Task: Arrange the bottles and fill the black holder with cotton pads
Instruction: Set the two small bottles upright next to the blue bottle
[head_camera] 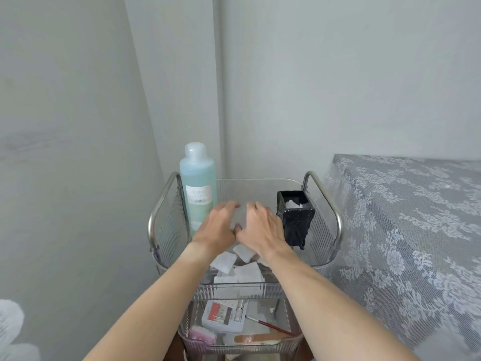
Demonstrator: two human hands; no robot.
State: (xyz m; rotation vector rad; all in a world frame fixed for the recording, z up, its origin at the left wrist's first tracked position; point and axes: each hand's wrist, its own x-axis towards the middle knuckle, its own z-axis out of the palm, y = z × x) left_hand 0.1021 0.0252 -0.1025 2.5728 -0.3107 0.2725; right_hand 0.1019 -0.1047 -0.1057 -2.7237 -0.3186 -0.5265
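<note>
Both hands — left (pixel 217 226), right (pixel 263 227) — gripping blurred clear object mid-tray (pixel 260 181); blue bottle (pixel 198 183) far-left corner, black holder (pixel 295 217) right edge.

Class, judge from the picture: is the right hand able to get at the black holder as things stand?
Probably yes. The right hand is just beside the black holder with nothing between them, and the holder's top is open.

Pale grey-white walls (pixel 338 74) meet in a corner straight ahead, a thin vertical pipe (pixel 221 87) running down it. On the right stands furniture draped in a grey lace cloth with a white floral pattern (pixel 406 225). The light is soft and even.
</note>
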